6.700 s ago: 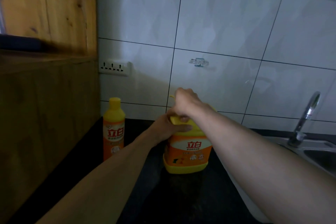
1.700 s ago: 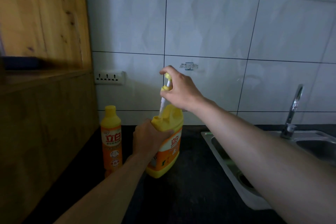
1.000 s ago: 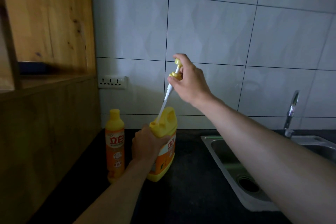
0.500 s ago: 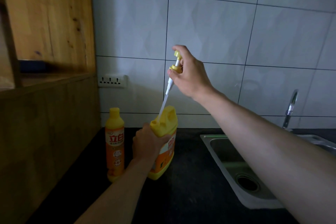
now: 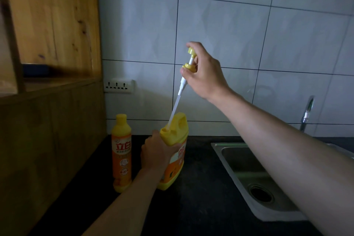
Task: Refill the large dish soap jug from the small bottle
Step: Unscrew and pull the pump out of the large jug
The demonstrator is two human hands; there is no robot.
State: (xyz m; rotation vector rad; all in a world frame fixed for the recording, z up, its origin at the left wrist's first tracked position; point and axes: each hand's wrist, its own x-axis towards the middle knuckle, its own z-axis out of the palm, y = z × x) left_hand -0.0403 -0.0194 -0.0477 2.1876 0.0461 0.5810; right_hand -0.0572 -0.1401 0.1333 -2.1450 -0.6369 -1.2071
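Steel sink is set into the dark counter, and everything else is placed from it: one large yellow-and-orange plastic jug stands just left of it, tilted, wrapped by the curled fingers of the left hand; one small orange bottle with a yellow cap stands further left, still capped. One white pump tube with a yellow head is pinched in the right hand above the jug, its tip still inside the neck. Soap could be dripped onto the counter if the tube is swung clear quickly. The tilted jug could be tipped if the left grip is loosened.
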